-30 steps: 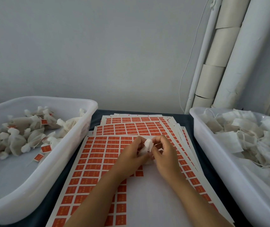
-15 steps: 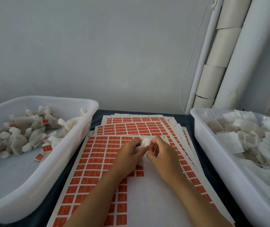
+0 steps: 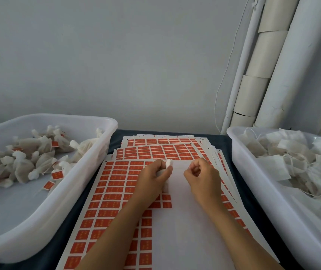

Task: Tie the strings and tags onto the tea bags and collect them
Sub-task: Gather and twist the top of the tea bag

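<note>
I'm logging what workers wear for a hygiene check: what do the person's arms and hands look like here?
Both forearms are bare as far as the frame shows, no sleeves in view. The left hand and right hand wear no gloves, and no rings, watch or wristbands show.

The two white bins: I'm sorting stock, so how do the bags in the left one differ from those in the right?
The left bin holds bags cinched into gathered pouches, several with orange tags; the right bin holds flat, open bags with loose strings and no tags visible. The left bin is partly filled, with bare floor showing; the right bin is heaped high. Both are white plastic tubs flanking the tag sheets.
</note>
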The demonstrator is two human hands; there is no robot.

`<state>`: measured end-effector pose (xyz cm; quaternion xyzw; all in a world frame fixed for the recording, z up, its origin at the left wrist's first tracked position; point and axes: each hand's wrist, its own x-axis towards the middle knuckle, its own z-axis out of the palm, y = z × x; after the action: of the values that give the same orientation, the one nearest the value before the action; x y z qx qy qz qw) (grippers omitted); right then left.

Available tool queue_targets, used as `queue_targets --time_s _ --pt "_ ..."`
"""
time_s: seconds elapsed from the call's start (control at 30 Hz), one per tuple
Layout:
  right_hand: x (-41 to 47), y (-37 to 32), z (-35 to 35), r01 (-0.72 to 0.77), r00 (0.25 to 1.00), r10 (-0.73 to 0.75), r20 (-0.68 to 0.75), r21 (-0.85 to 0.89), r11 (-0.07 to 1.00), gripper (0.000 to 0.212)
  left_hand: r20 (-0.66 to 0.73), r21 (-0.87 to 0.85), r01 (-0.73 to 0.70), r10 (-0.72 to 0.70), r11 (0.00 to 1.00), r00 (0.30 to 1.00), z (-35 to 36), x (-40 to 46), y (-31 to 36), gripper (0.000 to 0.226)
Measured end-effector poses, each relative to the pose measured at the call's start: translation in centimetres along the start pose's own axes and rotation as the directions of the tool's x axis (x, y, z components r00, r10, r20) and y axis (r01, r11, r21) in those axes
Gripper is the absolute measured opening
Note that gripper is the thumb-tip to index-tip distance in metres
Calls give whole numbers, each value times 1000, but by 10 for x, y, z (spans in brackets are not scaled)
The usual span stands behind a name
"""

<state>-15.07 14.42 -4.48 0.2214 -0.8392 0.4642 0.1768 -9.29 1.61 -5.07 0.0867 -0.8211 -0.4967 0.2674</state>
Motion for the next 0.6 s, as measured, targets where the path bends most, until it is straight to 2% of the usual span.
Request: queue_targets --time_s 0.13,0.27,0.47,0.6 --pt "0 -3 1 -24 999 25 -32 32 999 13 3 -75 24 -23 997 1000 -1 1 1 24" --pt "-6 -6 6 23 1000 -23 19 37 999 17 10 -169 82 -81 982 997 -5 1 -3 25" --pt "-2 -4 3 -21 997 21 70 7 1000 31 41 -91 89 -86 992 995 -6 3 -2 27" --pt "1 -5 -1 -54 998 54 20 30 998 32 46 -96 65 -61 993 997 -6 3 4 30"
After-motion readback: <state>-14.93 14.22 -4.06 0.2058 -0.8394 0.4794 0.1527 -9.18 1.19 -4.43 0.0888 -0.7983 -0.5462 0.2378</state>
